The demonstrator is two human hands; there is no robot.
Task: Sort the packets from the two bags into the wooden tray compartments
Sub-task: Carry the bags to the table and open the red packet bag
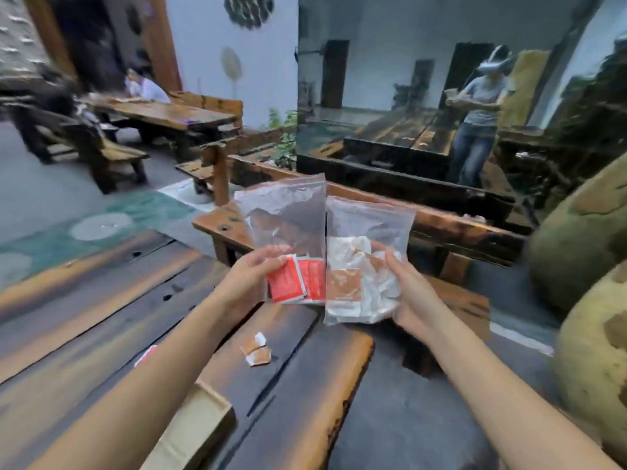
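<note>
My left hand (pixel 249 278) holds up a clear zip bag (pixel 288 218) by its lower left side; red packets (pixel 297 281) lie at its bottom. My right hand (pixel 412 290) holds a second clear bag (pixel 368 225) beside it, with white and brown packets (pixel 356 286) inside. Both bags are upright above the dark wooden table (pixel 298 401), edges touching. A corner of the light wooden tray (pixel 200 425) shows under my left forearm. Two brown-and-white packets (pixel 258 349) lie loose on the table, and a red packet (pixel 146 356) peeks out behind my left arm.
A wooden bench (pixel 441 225) stands just beyond the table's far end. A large dark glass panel (pixel 424 96) reflects a person behind it. Big round stone-like shapes (pixel 583 252) crowd the right side. Another table with seated people (pixel 146 93) is far left.
</note>
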